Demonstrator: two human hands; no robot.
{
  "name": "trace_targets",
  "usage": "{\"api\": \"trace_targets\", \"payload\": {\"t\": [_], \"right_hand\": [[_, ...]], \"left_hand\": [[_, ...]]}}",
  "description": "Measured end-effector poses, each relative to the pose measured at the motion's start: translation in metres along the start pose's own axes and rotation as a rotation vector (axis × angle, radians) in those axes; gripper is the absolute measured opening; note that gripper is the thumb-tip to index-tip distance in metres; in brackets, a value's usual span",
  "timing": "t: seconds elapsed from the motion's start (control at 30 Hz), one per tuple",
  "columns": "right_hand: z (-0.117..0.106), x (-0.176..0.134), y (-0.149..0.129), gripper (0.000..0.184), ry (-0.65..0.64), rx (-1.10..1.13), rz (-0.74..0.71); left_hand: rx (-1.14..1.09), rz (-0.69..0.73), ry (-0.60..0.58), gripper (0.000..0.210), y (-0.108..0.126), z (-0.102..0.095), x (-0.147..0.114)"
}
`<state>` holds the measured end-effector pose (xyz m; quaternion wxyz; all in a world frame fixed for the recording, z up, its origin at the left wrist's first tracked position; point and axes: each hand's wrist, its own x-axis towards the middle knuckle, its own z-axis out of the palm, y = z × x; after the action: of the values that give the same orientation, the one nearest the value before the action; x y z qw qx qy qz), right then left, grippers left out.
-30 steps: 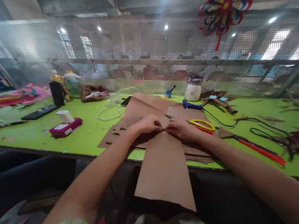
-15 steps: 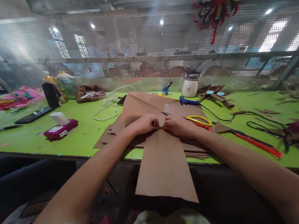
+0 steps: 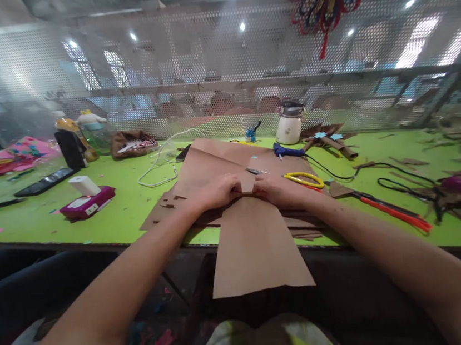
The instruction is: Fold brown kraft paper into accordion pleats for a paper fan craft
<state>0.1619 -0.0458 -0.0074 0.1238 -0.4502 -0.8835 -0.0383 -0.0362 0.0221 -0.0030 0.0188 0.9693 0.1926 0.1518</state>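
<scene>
A strip of brown paper (image 3: 259,247) hangs over the table's front edge towards me, with a narrow fold at its far end. My left hand (image 3: 225,190) pinches the left end of that fold. At the right end, my right hand (image 3: 273,188) grips the same fold, a small gap between the two hands. Beneath them lie larger brown sheets (image 3: 208,161), stacked on the table. Just beyond my right hand, scissors with yellow handles (image 3: 305,180) rest on the sheets, their blades partly showing.
On the green table (image 3: 134,212) stand a purple power strip with a white plug (image 3: 88,201) at left and a white jug (image 3: 289,125) at the back. A blue glue gun (image 3: 289,150) trails a black cord rightwards. A red-handled cutter (image 3: 397,215) lies at right.
My hands have moved slightly apart along the fold, showing more of it between them. The hanging end of the brown paper has swung a little to the right and up.
</scene>
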Motion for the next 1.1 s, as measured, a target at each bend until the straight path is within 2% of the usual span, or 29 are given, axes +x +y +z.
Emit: {"api": "trace_targets", "payload": {"t": [0.27, 0.47, 0.67, 0.87, 1.1], "right_hand": [[-0.004, -0.003, 0.0, 0.016, -0.039, -0.026, -0.019], [-0.007, -0.007, 0.001, 0.011, -0.059, -0.015, -0.051], [-0.009, -0.013, -0.002, 0.017, -0.04, -0.049, -0.091], [-0.007, -0.011, -0.006, 0.012, -0.04, -0.126, -0.095], [-0.012, -0.02, -0.019, 0.012, 0.023, -0.153, -0.108]], "left_hand": [[0.137, 0.013, -0.022, 0.021, 0.0, -0.001, -0.005], [0.099, 0.007, -0.033, 0.023, 0.004, -0.006, -0.014], [0.08, -0.01, -0.008, 0.018, 0.008, -0.007, -0.02], [0.139, 0.021, -0.017, 0.014, 0.014, -0.011, -0.023], [0.211, 0.069, -0.008, 0.016, 0.016, -0.012, -0.025]]}}
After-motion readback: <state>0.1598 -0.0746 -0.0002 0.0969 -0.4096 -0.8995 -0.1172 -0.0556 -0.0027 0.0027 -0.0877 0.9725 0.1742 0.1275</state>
